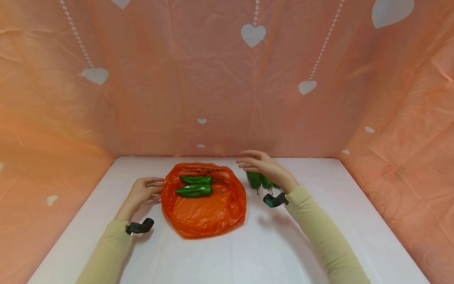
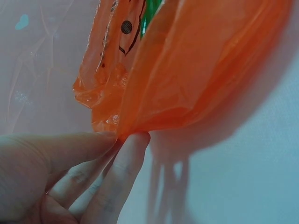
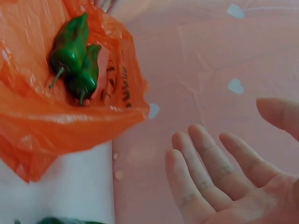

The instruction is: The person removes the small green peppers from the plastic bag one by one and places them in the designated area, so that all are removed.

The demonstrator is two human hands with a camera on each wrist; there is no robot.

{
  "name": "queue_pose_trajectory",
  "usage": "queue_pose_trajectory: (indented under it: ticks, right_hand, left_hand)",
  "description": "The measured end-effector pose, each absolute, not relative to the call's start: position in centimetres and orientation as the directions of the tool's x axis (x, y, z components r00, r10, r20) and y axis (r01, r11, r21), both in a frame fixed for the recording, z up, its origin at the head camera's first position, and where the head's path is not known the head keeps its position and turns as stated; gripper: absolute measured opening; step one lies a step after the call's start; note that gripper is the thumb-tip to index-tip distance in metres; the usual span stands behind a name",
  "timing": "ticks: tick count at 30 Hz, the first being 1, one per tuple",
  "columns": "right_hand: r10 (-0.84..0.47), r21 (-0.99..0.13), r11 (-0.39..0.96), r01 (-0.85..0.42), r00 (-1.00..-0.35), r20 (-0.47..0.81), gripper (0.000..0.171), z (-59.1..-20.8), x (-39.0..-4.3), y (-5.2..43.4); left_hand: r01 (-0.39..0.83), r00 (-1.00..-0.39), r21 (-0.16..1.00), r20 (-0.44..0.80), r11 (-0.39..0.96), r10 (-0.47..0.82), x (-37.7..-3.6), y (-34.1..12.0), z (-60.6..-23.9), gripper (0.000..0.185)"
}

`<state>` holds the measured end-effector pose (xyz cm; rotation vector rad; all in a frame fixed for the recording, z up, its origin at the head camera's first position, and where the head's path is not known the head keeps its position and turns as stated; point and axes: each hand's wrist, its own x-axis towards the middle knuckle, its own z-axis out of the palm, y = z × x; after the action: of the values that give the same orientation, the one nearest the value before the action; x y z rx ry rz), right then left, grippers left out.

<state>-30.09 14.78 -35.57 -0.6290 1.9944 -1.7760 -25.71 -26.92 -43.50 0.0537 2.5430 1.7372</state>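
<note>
An orange plastic bag [image 1: 203, 213] lies spread open on the white table, dark print at its far side. Two green peppers [image 1: 194, 191] rest inside it, side by side with their stems toward the right. At the bag's left edge my left hand [image 1: 142, 193] pinches the plastic between thumb and fingers, plain in the left wrist view. My right hand [image 1: 260, 163] is raised to the right of the bag, fingers extended and holding nothing. Beneath and behind it, several more green peppers [image 1: 253, 180] lie on the table, partly hidden by the hand and forearm.
The white tabletop [image 1: 198, 260] stretches out in front of the bag and to both sides. A peach-coloured curtain [image 1: 220, 98] with white hearts closes off the back and both sides. Each wrist carries a small black camera [image 1: 274, 200].
</note>
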Motion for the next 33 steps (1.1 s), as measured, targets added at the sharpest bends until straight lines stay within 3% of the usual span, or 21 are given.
queue_pose_trajectory:
  ticks: [10, 33]
  right_hand:
    - [-0.577, -0.991, 0.114, -0.075, -0.817, -0.004, 0.04, -36.4, -30.0, 12.1]
    - [-0.694, -0.998, 0.012, -0.068, -0.719, 0.04, 0.044, -38.9, -29.9, 7.1]
  left_hand:
    - [0.003, -0.997, 0.93, -0.023, 0.366, 0.068, -25.7, -27.0, -43.6, 0.036]
    - [-0.011, -0.997, 0.936, -0.038, 0.351, 0.071, -25.7, -27.0, -43.7, 0.038]
